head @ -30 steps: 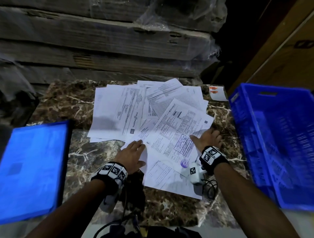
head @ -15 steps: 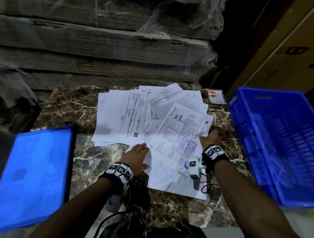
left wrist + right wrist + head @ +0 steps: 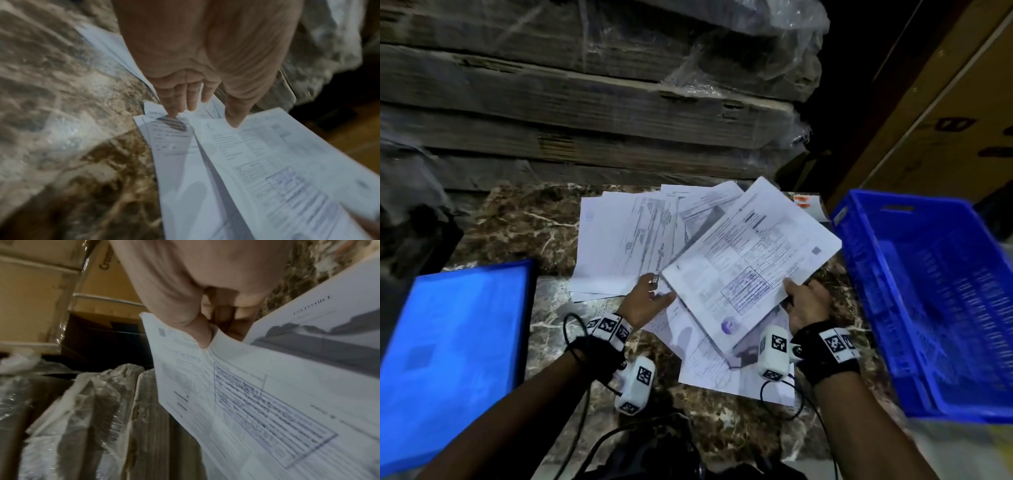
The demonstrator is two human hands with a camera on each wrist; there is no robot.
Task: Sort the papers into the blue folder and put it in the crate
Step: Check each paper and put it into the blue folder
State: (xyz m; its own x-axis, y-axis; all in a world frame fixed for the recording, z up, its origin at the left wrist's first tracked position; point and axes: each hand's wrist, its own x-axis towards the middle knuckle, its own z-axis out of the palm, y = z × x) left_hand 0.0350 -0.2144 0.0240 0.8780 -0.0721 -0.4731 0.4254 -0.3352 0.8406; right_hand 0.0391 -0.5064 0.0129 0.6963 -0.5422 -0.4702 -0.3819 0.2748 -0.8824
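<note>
Several printed papers [image 3: 619, 246] lie fanned out on the marble tabletop [image 3: 517, 222]. My right hand [image 3: 803, 301] pinches a stamped form [image 3: 750, 263] by its right edge, thumb on top, and holds it lifted and tilted above the pile; the right wrist view shows that form [image 3: 257, 394] with my thumb [image 3: 197, 331] pressed on it. My left hand [image 3: 650, 294] lies with straight fingers on the sheets below, fingertips [image 3: 174, 107] touching a sheet [image 3: 174, 146]. The blue folder [image 3: 452, 349] lies at the left. The blue crate [image 3: 928, 291] stands at the right.
Plastic-wrapped wooden boards [image 3: 585, 102] stack up behind the table. Cardboard boxes [image 3: 945, 113] stand at the back right. A small card with orange marks [image 3: 806, 205] lies at the table's far right corner. Cables [image 3: 619, 442] hang at the near edge.
My right hand has taken hold of the stamped form and raised it off the pile. My left hand has slid a little forward, still flat on the lower sheets.
</note>
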